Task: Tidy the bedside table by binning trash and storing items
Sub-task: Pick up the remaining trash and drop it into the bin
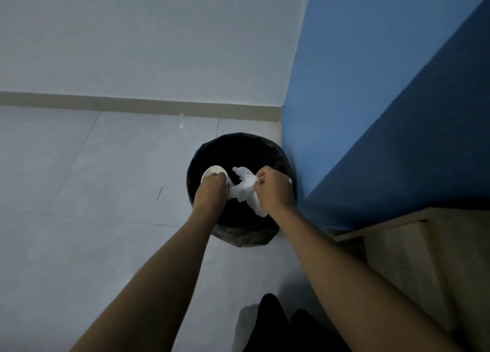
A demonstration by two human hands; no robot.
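A single wide-angle camera worn on the person's head looks steeply down and forward, past both outstretched forearms to a bin [240, 150] standing on the tiled floor [79, 179] near the room's corner. The bin sits just below mid-frame, at arm's reach; the pale wall [145, 39] fills the top of the picture, a blue surface [371, 100] the right side. The lens bends straight edges towards the borders. No second view shares the scene.
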